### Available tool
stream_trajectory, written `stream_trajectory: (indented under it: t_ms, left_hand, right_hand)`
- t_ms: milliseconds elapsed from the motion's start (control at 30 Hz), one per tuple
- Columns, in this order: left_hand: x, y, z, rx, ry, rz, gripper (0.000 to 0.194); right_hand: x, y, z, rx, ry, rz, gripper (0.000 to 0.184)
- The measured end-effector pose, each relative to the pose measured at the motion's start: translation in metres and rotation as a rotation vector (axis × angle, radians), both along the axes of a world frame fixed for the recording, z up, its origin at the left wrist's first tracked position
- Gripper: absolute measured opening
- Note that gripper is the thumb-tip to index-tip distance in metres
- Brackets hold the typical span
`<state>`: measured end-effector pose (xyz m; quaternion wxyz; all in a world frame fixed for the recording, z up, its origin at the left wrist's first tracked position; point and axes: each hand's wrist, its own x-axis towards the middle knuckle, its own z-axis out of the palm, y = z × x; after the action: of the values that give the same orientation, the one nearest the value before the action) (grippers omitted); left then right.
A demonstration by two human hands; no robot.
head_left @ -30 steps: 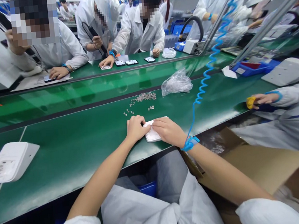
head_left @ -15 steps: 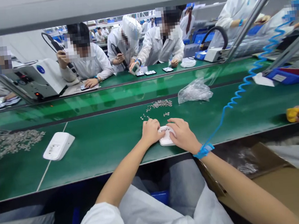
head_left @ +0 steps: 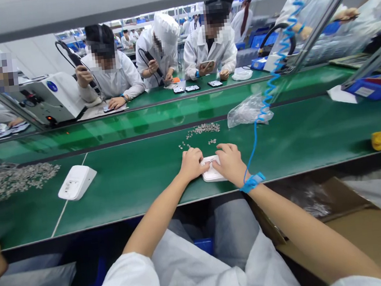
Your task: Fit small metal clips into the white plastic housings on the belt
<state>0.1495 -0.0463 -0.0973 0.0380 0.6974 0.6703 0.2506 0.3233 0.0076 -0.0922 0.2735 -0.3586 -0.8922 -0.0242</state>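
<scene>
A white plastic housing with rounded corners lies on the green bench near its front edge. My left hand grips its left side, thumb pressed onto the top face. From the other side my right hand holds it, its thumb also pressing near the middle. Whatever lies under the thumbs is too small to make out. Just beyond my hands are a few small clear-and-metal parts and a larger loose heap of them. A blue wrist strap is around my right wrist.
A second white housing stands to the left, beside a big pile of small parts. A coiled blue cord rises from my strap past a clear plastic bag. Another person's hand holds a yellow object at right. Co-workers sit opposite.
Both hands stay on the housing, the right-hand fingers shifting slightly. The blue cord has swung left. Across the bench, a co-worker has drawn a handheld device back toward the body.
</scene>
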Motion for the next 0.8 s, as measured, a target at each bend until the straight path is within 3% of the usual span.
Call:
stream_trajectory:
  t_ms: [267,500,567,667,733,800]
  left_hand:
    - [-0.001,0.003,0.000,0.000,-0.032,-0.020,0.026]
    - [-0.004,-0.006,0.008,-0.062,-0.108,0.023,0.027]
    - [-0.004,-0.007,0.007,-0.058,-0.128,0.028,0.025]
    - [-0.002,-0.009,0.007,-0.047,-0.140,0.016,0.021]
    - [0.001,-0.010,0.010,-0.037,-0.136,0.013,0.018]
    - [0.004,-0.012,0.014,-0.031,-0.130,0.001,0.016]
  right_hand:
    - [-0.001,-0.004,0.004,-0.084,-0.027,-0.034,0.019]
    - [0.025,0.020,0.014,-0.166,0.449,0.078,0.022]
    - [0.042,0.039,0.013,-0.213,0.550,0.007,0.020]
    - [0.066,0.067,-0.003,-0.376,0.704,-0.205,0.013]
    - [0.077,0.076,-0.016,-0.484,0.780,-0.280,0.007]
    - [0.082,0.073,-0.023,-0.486,0.742,-0.280,0.004]
